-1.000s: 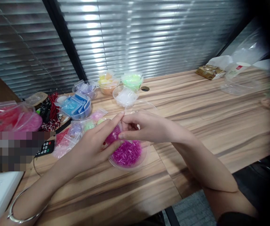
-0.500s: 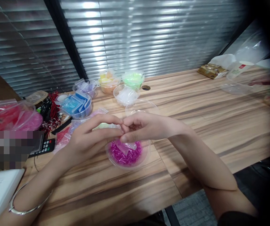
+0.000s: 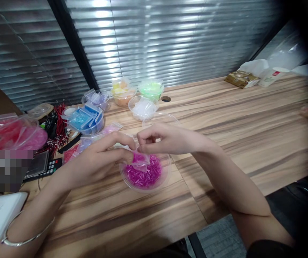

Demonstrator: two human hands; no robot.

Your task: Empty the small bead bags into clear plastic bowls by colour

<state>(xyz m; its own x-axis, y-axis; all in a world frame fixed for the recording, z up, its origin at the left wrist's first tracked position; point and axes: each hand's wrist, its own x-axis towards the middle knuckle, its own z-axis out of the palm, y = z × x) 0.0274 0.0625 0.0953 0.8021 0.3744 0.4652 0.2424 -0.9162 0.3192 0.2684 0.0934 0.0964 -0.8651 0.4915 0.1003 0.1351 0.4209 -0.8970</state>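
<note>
Pink bag [image 3: 141, 163] between both hands [image 3: 100, 156] [image 3: 166, 139]

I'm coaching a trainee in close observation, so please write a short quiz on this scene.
1. Multiple choice: the clear round plastic bowl beneath the fingertips of the left hand and right hand contains: A) blue packets; B) short, thin magenta pieces; C) red wires.
2. True or false: a silver metal bangle circles the right forearm.
3. Short answer: what do both hands' fingers hold?

Key: 1. B. 2. False; the left forearm. 3. A small pink-tinted clear plastic bag.
</note>
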